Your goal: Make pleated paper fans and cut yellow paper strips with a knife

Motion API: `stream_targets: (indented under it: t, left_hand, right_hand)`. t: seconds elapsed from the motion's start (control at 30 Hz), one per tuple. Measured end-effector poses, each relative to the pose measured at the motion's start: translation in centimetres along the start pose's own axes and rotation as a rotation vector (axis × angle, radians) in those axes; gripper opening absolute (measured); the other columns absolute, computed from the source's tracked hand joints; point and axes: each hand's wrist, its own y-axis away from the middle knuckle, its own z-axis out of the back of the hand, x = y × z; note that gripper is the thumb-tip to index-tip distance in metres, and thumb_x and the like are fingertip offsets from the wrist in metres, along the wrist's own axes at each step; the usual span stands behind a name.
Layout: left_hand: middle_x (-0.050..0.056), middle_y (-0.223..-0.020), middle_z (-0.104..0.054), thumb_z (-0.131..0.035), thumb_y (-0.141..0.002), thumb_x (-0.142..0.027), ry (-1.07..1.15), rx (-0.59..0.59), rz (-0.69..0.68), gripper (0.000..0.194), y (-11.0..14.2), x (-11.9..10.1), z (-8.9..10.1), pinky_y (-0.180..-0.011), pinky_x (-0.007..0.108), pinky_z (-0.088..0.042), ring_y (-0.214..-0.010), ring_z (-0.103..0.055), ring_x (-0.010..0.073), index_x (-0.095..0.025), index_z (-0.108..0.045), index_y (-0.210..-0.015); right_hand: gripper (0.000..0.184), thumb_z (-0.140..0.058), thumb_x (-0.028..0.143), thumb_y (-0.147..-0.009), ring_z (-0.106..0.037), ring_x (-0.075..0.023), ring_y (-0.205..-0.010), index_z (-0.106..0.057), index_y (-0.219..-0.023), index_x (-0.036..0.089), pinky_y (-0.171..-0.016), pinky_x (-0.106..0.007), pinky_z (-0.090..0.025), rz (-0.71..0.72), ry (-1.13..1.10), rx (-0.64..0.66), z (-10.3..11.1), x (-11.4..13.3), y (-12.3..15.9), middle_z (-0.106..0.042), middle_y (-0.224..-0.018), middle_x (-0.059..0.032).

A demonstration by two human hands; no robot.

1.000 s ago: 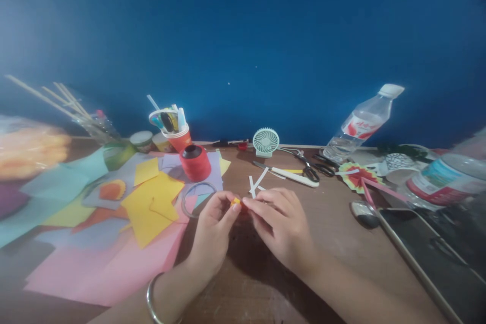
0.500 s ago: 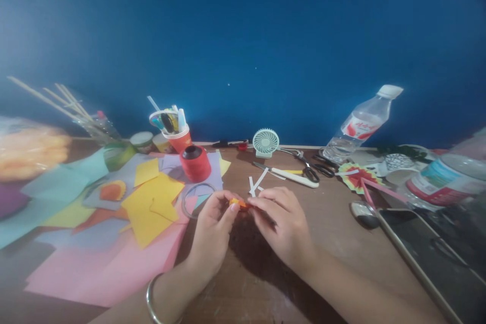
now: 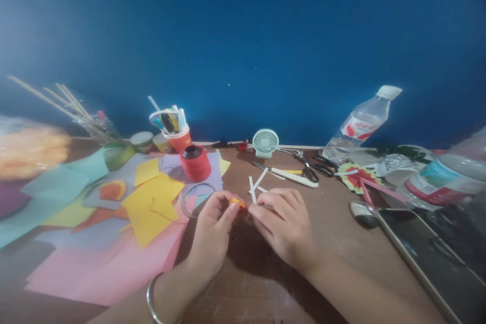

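Between the thumb and forefinger of my left hand (image 3: pixel 213 228) is a small folded piece of orange and yellow paper (image 3: pixel 237 203). My right hand (image 3: pixel 284 225) is just to its right, fingers curled and tips pressed together. A narrow gap shows between those fingertips and the orange paper. Whether the right fingers pinch anything thin is hidden. White paper strips (image 3: pixel 258 180) lie on the table just beyond my right fingertips. Left of my left hand rests a clear ring-shaped roll (image 3: pixel 185 200), probably tape.
Coloured paper sheets (image 3: pixel 94 268) spread across the left side, with a red thread spool (image 3: pixel 195 163) and a cup of tools (image 3: pixel 178 137) behind. A white-handled knife (image 3: pixel 294 176), scissors (image 3: pixel 309 169) and small fan (image 3: pixel 266 142) lie ahead. Right are a tilted bottle (image 3: pixel 360 124) and a phone (image 3: pixel 425 253).
My right fingertips have moved slightly right, away from the orange paper, leaving more of it visible. My left hand has kept its pinch and stayed almost still.
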Motion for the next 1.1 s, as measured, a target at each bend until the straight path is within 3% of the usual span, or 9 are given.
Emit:
stream_targets:
  t: [0.1, 0.27, 0.53, 0.93, 1.1]
  left_hand:
    - [-0.001, -0.078, -0.057, -0.058, -0.081, -0.020, 0.034, -0.014, 0.004, 0.005, -0.02, -0.11, -0.20, -0.071, 0.025, -0.044, -0.075, -0.053, 0.0119, -0.020, -0.053, -0.081]
    - [0.000, -0.080, -0.057, -0.059, -0.080, -0.020, 0.101, -0.016, 0.005, 0.005, 0.07, -0.37, -0.48, -0.071, 0.026, -0.045, -0.075, -0.053, 0.0123, -0.019, -0.055, -0.080]
    - [0.000, -0.080, -0.057, -0.058, -0.080, -0.022, 0.050, -0.037, 0.000, 0.004, 0.22, -0.34, -0.34, -0.074, 0.028, -0.045, -0.077, -0.054, 0.0133, -0.019, -0.055, -0.080]
    - [-0.001, -0.081, -0.057, -0.051, -0.086, -0.016, 0.242, 0.033, 0.072, 0.006, 0.37, -0.77, -0.94, -0.076, 0.024, -0.047, -0.079, -0.054, 0.0103, -0.019, -0.054, -0.081]
    - [-0.001, -0.082, -0.056, -0.052, -0.085, -0.017, 0.259, 0.021, 0.067, 0.005, 0.24, -0.70, -0.82, -0.075, 0.024, -0.047, -0.079, -0.054, 0.0106, -0.019, -0.053, -0.081]
  right_hand:
    - [0.014, -0.062, 0.010, -0.076, -0.053, -0.0184, -0.078, -0.062, -0.085, 0.020, -0.069, -0.034, -0.039, -0.009, -0.021, -0.043, 0.01, 0.00, 0.04, -0.063, -0.078, -0.0031]
    - [0.010, -0.064, 0.012, -0.075, -0.054, -0.0168, -0.073, -0.057, -0.080, 0.017, -0.067, -0.033, -0.041, -0.166, -0.166, -0.107, -0.27, -0.02, -0.05, -0.062, -0.075, -0.0041]
    - [0.006, -0.060, 0.015, -0.079, -0.054, -0.0175, -0.075, -0.064, -0.080, 0.019, -0.068, -0.033, -0.041, -0.156, -0.142, -0.047, -0.24, -0.13, -0.13, -0.062, -0.075, -0.0037]
    - [0.008, -0.065, 0.012, -0.074, -0.054, -0.0180, -0.075, -0.063, -0.077, 0.019, -0.069, -0.034, -0.042, -0.124, -0.169, -0.087, -0.02, -0.11, 0.07, -0.063, -0.074, -0.0028]
    - [0.009, -0.066, 0.021, -0.075, -0.055, -0.0183, -0.074, -0.060, -0.080, 0.018, -0.069, -0.034, -0.043, -0.147, -0.242, -0.079, -0.14, -0.36, 0.05, -0.064, -0.074, -0.0038]
